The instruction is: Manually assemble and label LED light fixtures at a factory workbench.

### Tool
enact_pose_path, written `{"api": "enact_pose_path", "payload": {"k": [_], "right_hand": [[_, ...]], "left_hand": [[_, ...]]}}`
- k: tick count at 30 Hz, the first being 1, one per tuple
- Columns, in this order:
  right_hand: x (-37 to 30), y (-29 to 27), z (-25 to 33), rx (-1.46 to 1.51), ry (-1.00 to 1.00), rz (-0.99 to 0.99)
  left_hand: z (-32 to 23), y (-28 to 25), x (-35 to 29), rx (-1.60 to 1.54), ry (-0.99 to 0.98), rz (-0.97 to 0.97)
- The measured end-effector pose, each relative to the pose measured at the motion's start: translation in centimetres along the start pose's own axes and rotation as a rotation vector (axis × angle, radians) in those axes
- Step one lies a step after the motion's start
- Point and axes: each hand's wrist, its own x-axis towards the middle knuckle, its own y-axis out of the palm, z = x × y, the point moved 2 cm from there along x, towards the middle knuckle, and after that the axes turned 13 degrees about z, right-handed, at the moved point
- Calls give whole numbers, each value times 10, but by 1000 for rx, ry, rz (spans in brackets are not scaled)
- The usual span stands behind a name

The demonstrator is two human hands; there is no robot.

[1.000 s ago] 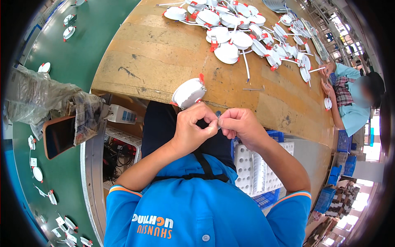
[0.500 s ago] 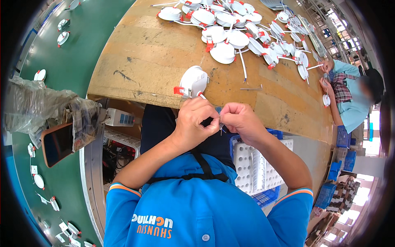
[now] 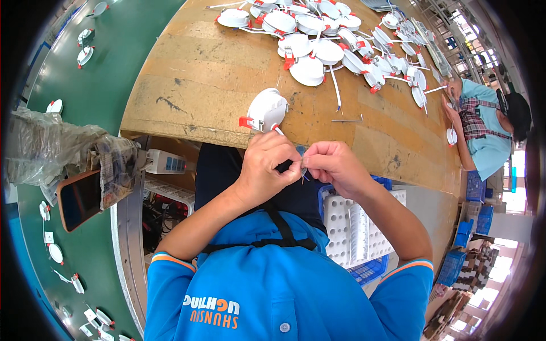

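A round white downlight (image 3: 267, 110) with red-tipped spring clips lies at the near edge of the wooden table. Its short white cable (image 3: 278, 131) runs down into my left hand (image 3: 268, 163), whose thumb and forefinger are pinched together around its end. Close beside it, my right hand (image 3: 335, 167) is closed in a pinch at the thin wire ends (image 3: 305, 177), which poke out between the two hands. My fingertips hide most of the wires.
More white downlights (image 3: 310, 71) are heaped at the table's (image 3: 187, 85) far side. A bent metal rod (image 3: 348, 120) lies right of centre. On the left, a phone (image 3: 79, 199) hangs beside a green conveyor (image 3: 122, 51) carrying several lights. A co-worker (image 3: 486, 128) sits at right.
The fingers of my right hand have shifted slightly at the wire ends, and more of the wires shows below. The downlight has tipped up a little.
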Motion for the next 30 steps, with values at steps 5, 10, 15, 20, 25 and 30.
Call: {"api": "enact_pose_path", "payload": {"k": [5,10,15,20,25,30], "right_hand": [[5,3,-2,-16,-47,-28],[7,10,-1,5,-68,-43],[10,10,-5,71,-76,-10],[9,12,-3,97,-77,3],[9,12,-4,61,-87,4],[10,14,-2,93,-117,3]], "left_hand": [[0,0,0,60,38,23],[1,1,-3,-69,-33,7],[3,0,-7,-298,-164,13],[2,-4,-7,-486,-364,60],[7,-7,-9,-633,-462,100],[1,-13,-9,-505,-370,151]]}}
